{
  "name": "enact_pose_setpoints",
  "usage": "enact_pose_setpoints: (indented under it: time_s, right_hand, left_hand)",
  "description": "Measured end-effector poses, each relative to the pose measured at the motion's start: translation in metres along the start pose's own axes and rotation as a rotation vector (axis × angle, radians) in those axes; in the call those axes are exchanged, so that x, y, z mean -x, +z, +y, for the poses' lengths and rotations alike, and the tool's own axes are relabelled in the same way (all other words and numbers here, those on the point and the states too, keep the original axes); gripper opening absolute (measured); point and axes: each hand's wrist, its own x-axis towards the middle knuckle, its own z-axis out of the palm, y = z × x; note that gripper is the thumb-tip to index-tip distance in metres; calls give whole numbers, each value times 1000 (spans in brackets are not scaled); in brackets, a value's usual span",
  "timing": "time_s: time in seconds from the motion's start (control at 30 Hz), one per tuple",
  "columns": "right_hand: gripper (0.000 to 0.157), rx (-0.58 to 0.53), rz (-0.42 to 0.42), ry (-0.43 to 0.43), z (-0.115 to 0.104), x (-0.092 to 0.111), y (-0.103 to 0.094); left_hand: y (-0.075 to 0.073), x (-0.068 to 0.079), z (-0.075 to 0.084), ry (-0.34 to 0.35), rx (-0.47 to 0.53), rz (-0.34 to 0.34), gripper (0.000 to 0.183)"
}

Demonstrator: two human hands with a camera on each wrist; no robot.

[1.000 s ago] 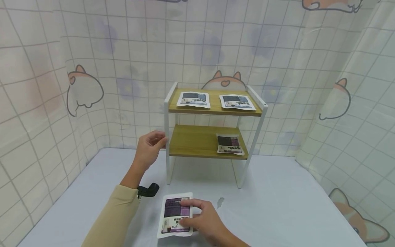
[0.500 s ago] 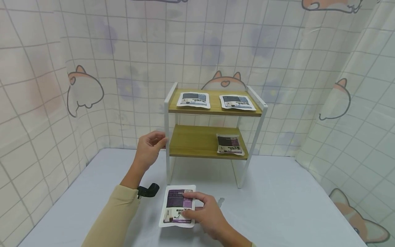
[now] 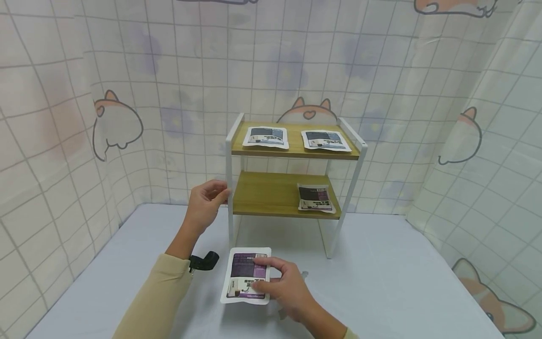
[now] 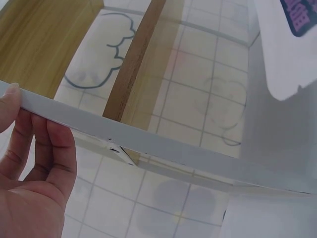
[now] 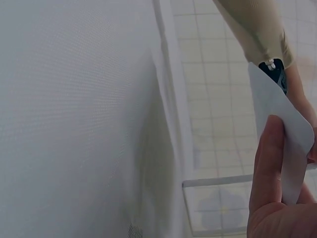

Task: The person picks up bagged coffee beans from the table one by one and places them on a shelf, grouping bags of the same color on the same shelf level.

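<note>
My right hand [image 3: 290, 289] pinches a flat white sachet [image 3: 243, 270] by its right edge, with thumb and fingers on opposite faces. Its label is dark purple and white with printed text. The sachet is held above the table, in front of the rack's left leg. In the right wrist view, the plain white back of the sachet [image 5: 277, 99] faces the camera. My left hand [image 3: 205, 202] grips the white left upright [image 4: 163, 141] of a two-tier wooden rack [image 3: 267, 193], its thumb and fingers on either side of the bar.
Two blue-labelled sachets lie on the top shelf, one left [image 3: 266, 136] and one right [image 3: 326, 140]. A purple-labelled sachet [image 3: 315, 198] lies at the right of the lower shelf. A white cloth covers the table [image 3: 381, 282], and a checked curtain [image 3: 203, 70] hangs behind.
My right hand has carried the sachet forward, closer to the rack and slightly right. The left hand keeps its hold on the upright, and the shelved sachets lie as before.
</note>
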Motion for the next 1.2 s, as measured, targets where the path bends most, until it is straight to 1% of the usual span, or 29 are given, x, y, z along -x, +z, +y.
enact_pose_setpoints:
  time_s: [0.3,0.57,0.7,0.93,1.2]
  right_hand:
    - [54,6,-35,-10,-5,-2,-2]
    - [57,-16,-56,-48,-8,-3,-4]
    - [58,-16,-58,-65,-10,-5,-5]
    - [57,-20,-68,-67,-14,-9,-9]
    - [59,-33,-59,-83,-19,-11,-12]
  left_hand:
    - [0,0,0,11,-3,5,23]
    - [0,0,1,10,-3,15,22]
    - [0,0,-1,15,-7,20,20]
    - [0,0,-1,26,-23,20,21]
    - [1,1,1,17,-26,23,21]
